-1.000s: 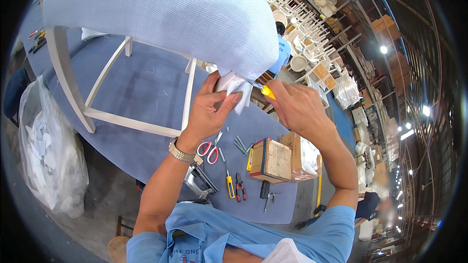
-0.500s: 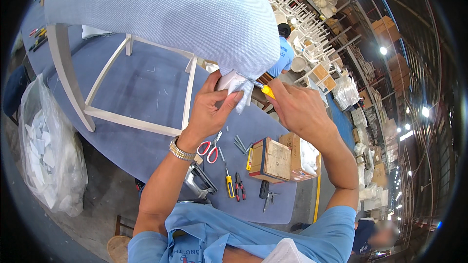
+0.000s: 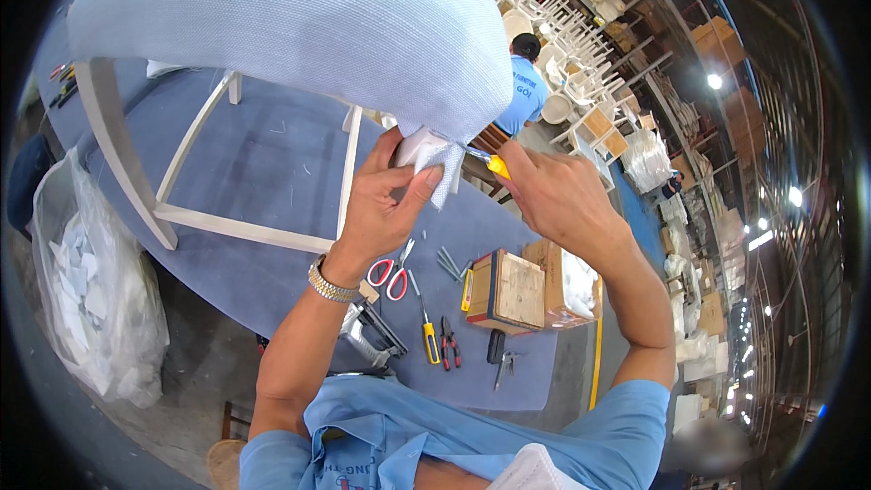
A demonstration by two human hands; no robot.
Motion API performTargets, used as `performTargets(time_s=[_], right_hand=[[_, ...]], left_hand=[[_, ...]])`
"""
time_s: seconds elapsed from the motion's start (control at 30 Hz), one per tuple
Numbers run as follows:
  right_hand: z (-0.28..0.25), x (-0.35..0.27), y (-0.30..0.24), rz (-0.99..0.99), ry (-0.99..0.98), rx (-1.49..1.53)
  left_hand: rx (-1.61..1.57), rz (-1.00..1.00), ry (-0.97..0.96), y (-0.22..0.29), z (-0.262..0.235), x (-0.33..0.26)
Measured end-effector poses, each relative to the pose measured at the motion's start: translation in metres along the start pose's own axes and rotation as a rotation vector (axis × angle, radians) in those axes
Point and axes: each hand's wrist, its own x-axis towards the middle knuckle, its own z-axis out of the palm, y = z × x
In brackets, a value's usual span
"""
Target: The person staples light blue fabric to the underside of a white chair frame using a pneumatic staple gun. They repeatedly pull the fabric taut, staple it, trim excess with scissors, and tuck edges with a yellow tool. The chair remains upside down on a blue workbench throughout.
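Note:
A chair seat covered in pale blue woven fabric [image 3: 299, 27] rises at the upper left, its white wooden frame [image 3: 240, 229] beneath it. At the seat's lower right corner, my left hand [image 3: 386, 204] pinches a loose fabric flap [image 3: 437, 166] between thumb and fingers. Closed round a yellow-handled tool [image 3: 497, 166] with a slim metal shaft, my right hand [image 3: 562, 198] is just right of that corner. The shaft points left to the fabric; its tip is hidden there, so I cannot tell whether it is a screwdriver or a blade.
On the blue-covered table [image 3: 481, 386] lie red-handled scissors [image 3: 392, 272], a yellow screwdriver [image 3: 429, 340], pliers [image 3: 449, 345], a staple gun [image 3: 370, 336] and a caliper [image 3: 504, 368]. Boxes [image 3: 508, 290] stand at right. A scrap bag [image 3: 95, 290] hangs left. Beyond, a co-worker [image 3: 526, 91] faces away.
The whole view has shifted slightly, so the chair sits a little further left and the co-worker shows more. Both hands keep their grips at the seat corner, with hardly any movement.

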Motion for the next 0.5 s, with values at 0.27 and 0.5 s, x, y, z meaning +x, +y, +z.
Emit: performTargets(time_s=[0.27, 0.5], right_hand=[[0.034, 0.001, 0.016, -0.060, 0.109, 0.031], [0.026, 0.000, 0.007, 0.002, 0.074, 0.044]], left_hand=[[0.062, 0.039, 0.039, 0.007, 0.005, 0.000], [0.062, 0.035, -0.007, 0.005, 0.001, 0.000]])
